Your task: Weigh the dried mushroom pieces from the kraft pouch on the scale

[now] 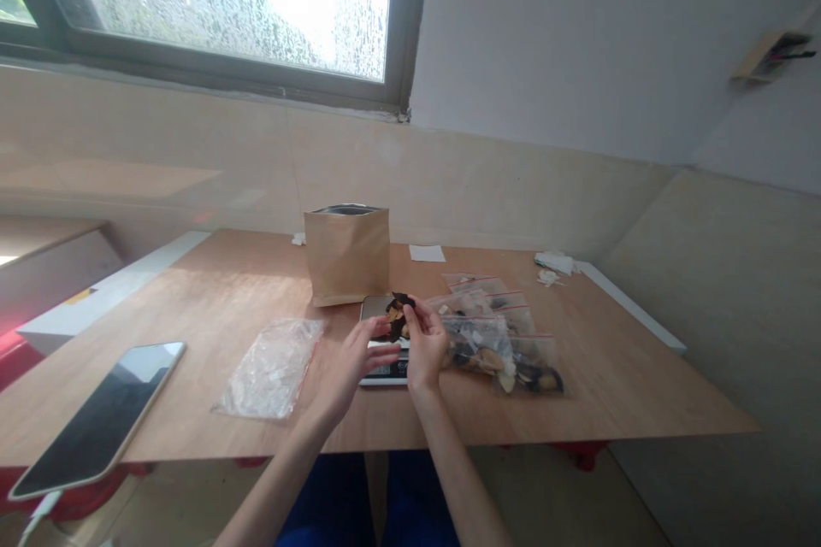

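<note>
A kitchen scale (386, 380) with a dark front panel lies on the table, partly covered by my hands. Dark and tan dried slices (396, 326) are heaped over its plate. My right hand (427, 344) pinches a dark dried slice (403, 299) at the right of the heap. On the other side, my left hand (359, 355) has its fingers stretched out and apart beside the heap, holding nothing that I can see. Just behind the scale stands an upright brown paper pouch (347, 256), its top open. Clear zip bags (493, 350) of similar slices overlap to the right.
A crumpled clear plastic bag (273, 369) lies left of the scale. Farther left is a large phone (103, 414) with a cable plugged in. White paper (427, 253) lies at the back, and crumpled tissues (557, 263) sit at the back right of the wooden table (616, 367).
</note>
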Action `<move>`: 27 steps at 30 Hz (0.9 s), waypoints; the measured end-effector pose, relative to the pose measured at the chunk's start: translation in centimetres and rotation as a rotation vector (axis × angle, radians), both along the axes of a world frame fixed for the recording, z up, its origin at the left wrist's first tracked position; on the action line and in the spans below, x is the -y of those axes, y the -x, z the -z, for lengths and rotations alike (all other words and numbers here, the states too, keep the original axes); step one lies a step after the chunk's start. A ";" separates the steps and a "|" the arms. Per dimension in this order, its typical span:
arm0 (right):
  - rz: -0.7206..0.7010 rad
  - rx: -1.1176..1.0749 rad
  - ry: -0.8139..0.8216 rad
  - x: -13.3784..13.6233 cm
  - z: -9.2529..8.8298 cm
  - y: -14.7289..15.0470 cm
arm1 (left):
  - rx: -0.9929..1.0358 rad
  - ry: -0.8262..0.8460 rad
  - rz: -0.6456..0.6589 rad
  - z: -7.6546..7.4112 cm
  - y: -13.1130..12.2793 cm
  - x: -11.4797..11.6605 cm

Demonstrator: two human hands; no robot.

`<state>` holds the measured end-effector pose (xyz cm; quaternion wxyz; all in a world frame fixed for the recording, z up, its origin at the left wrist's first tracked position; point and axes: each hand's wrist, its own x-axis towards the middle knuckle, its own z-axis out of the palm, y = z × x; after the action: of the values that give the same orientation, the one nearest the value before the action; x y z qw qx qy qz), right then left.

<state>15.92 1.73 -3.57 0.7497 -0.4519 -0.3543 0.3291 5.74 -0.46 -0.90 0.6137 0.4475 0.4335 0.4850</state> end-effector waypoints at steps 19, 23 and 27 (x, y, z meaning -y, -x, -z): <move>-0.192 0.869 -0.370 0.6 -0.2 -1.7 | 0.588 0.310 0.021 0.8 1.5 -2.7; -0.205 0.857 -0.359 0.3 -0.2 -1.9 | 0.560 0.283 0.044 0.6 1.6 -2.9; -0.227 0.832 -0.314 0.3 -0.1 -1.8 | 0.567 0.258 0.042 1.2 1.8 -3.2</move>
<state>17.74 1.40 -3.51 0.5623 -0.3848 -0.7180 0.1422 3.99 2.74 -2.12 0.7718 0.2217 0.2937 0.5186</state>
